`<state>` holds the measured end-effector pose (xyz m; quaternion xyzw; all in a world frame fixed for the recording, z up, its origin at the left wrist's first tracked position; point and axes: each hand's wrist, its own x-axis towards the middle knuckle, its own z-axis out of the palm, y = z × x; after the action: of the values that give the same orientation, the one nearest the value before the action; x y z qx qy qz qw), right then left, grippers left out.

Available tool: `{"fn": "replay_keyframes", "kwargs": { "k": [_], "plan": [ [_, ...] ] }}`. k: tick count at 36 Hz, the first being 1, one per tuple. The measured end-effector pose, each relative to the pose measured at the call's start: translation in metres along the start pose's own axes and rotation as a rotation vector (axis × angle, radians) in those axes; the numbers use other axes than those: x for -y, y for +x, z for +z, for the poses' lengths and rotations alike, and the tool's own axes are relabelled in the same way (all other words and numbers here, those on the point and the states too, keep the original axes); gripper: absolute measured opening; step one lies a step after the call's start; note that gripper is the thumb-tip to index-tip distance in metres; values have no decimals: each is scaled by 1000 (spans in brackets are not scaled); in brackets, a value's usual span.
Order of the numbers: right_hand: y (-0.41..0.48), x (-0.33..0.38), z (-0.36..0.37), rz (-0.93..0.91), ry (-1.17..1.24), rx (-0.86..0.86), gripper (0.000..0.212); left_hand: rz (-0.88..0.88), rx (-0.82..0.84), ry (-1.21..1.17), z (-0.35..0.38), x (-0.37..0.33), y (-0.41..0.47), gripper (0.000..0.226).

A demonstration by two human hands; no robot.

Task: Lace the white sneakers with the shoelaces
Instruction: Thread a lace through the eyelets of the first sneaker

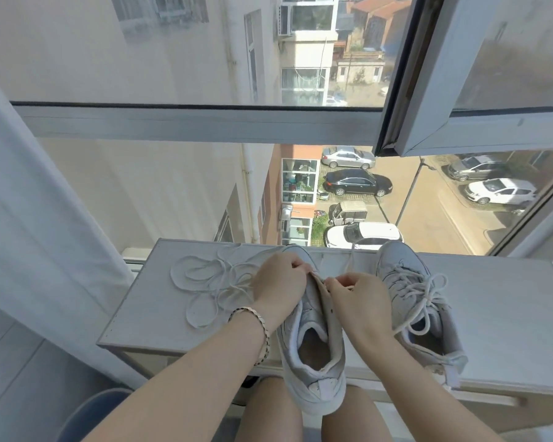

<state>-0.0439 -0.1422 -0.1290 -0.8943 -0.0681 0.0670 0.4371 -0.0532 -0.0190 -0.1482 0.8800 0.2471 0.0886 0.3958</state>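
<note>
An unlaced white sneaker (313,371) lies heel toward me at the near edge of the white tabletop (160,317). My left hand (278,282) grips its left eyelet flap near the toe. My right hand (355,298) pinches a white lace end at the right flap; a strand runs up from it toward the window. The lace's loose length (205,282) lies coiled on the table to the left. A second white sneaker (419,301), laced and tied in a bow, stands to the right.
The table stands against a large window; an open sash (460,90) juts in at the upper right. A white curtain (29,218) hangs at the left. My bare knees (268,413) are under the table's near edge.
</note>
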Motion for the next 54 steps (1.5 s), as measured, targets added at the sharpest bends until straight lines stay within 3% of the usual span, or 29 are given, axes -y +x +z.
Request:
{"fn": "replay_keyframes", "kwargs": {
  "k": [5, 8, 12, 18, 23, 28, 39, 44, 52, 54],
  "plan": [
    [4, -7, -5, 54, 100, 52, 23, 237, 29, 172, -8, 3, 4, 17],
    [8, -7, -12, 78, 108, 115, 25, 421, 198, 93, -17, 5, 9, 23],
    [10, -7, -12, 47, 29, 128, 28, 466, 402, 139, -20, 3, 14, 26],
    [9, -8, -11, 32, -71, 123, 26, 587, 433, 301, -25, -7, 25, 18],
    [10, -7, -13, 45, 27, 174, 24, 796, 476, 404, -34, -11, 33, 13],
    [11, -9, -12, 53, 79, 179, 23, 789, 518, 464, -38, -21, 36, 18],
    [11, -8, -6, 70, 99, 196, 27, 685, 646, 333, -34, -14, 41, 18],
    [7, -8, -6, 45, 6, 157, 24, 729, 569, 346, -33, -8, 39, 17],
    [-3, -12, 2, -82, -113, 11, 22, 980, 316, 420, -25, 13, 32, 20],
    [-4, -11, 2, -100, -115, 8, 22, 942, 290, 378, -23, 17, 32, 18]
  ]
}}
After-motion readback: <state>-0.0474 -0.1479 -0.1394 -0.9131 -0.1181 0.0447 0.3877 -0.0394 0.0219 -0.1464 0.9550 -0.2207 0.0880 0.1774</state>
